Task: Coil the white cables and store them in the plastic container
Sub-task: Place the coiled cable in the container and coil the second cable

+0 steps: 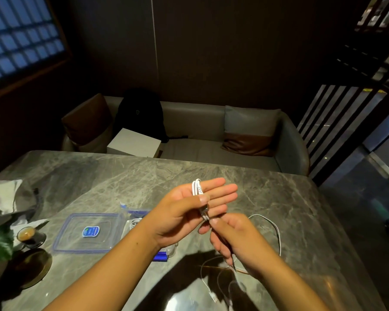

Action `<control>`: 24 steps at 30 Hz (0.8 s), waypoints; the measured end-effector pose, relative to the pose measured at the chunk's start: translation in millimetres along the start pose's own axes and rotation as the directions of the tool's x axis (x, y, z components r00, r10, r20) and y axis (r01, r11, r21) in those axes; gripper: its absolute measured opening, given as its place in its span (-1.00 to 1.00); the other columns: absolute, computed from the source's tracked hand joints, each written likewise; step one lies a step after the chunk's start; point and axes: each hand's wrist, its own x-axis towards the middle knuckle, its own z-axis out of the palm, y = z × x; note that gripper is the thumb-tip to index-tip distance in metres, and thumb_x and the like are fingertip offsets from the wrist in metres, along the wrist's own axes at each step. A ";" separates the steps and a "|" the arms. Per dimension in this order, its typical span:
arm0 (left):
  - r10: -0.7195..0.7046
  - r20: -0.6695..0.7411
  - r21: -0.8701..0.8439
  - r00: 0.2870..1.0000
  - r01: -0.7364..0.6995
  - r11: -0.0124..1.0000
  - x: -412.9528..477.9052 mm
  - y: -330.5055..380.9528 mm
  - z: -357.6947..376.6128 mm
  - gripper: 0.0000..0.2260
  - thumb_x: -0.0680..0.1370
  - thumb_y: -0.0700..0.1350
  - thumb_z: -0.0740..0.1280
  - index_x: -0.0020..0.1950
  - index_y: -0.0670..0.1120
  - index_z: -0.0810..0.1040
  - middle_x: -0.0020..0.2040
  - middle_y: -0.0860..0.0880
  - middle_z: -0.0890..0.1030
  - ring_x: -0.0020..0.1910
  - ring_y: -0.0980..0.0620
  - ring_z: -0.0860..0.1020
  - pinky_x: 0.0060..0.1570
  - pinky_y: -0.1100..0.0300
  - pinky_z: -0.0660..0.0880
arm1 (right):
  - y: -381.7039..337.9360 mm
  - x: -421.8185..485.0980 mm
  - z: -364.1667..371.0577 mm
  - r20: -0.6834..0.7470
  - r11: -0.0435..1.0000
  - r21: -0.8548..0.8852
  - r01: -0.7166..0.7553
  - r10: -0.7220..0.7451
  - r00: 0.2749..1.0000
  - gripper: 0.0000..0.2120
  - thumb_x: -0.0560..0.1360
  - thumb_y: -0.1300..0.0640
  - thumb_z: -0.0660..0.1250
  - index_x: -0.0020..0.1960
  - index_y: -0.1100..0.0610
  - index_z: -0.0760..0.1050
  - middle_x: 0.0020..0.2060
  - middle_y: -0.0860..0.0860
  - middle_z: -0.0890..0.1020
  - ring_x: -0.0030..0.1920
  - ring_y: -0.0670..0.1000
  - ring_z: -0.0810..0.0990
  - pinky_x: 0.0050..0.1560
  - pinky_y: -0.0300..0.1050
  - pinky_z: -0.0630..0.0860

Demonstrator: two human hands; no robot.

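The left hand [184, 209] is holding its fingers straight, thumb pinning the white cable [198, 189] loops on them, above the near table [267, 198]. The right hand [236, 239] is pinching the loose tail (keep tension even, loops same-sized). The plastic container [166, 252] is lying left, mostly hidden.
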 end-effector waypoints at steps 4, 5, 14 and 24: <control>-0.039 -0.064 0.038 0.997 0.041 0.998 2.7 -0.2 -9.9 -0.58 0.59 -0.37 0.10 0.48 -0.28 0.29 0.41 -0.27 0.46 0.42 -0.23 0.42 0.43 -0.05 0.31 | -6.3 -13.0 -5.2 0.105 0.985 -0.175 -0.004 0.023 0.994 -0.73 0.64 0.16 0.21 -0.06 0.24 0.63 -0.53 -0.02 0.47 -0.59 -0.14 0.32 -0.55 -0.30 0.26; -0.057 -0.075 0.055 0.996 0.061 0.997 3.0 -0.6 -12.1 -0.58 0.60 -0.37 0.10 0.47 -0.28 0.29 0.41 -0.27 0.46 0.41 -0.22 0.43 0.43 -0.05 0.32 | -9.0 -14.9 -7.9 0.107 0.972 -0.234 0.019 0.006 0.994 -0.75 0.62 0.16 0.24 -0.08 0.23 0.64 -0.54 -0.07 0.46 -0.58 -0.17 0.32 -0.51 -0.34 0.26; -0.227 -0.016 0.128 0.974 0.228 0.965 2.3 -4.9 -16.6 -0.59 0.59 -0.39 0.13 0.46 -0.31 0.33 0.35 -0.29 0.51 0.31 -0.19 0.53 0.30 0.03 0.47 | -47.8 -20.1 -43.0 0.079 0.930 -0.292 0.223 -0.209 0.975 -0.86 0.45 0.05 0.41 -0.20 0.09 0.68 -0.51 -0.08 0.43 -0.48 -0.14 0.31 -0.44 -0.31 0.24; -0.377 0.156 0.133 0.913 0.358 0.924 -1.7 -17.4 -9.4 -0.54 0.56 -0.38 0.10 0.48 -0.34 0.28 0.43 -0.35 0.39 0.45 -0.29 0.36 0.43 -0.06 0.33 | -72.9 -3.8 -73.2 0.082 0.887 -0.335 0.318 -0.309 0.948 -0.86 0.50 0.13 0.37 -0.15 0.15 0.68 -0.43 0.06 0.53 -0.44 -0.09 0.37 -0.44 -0.30 0.30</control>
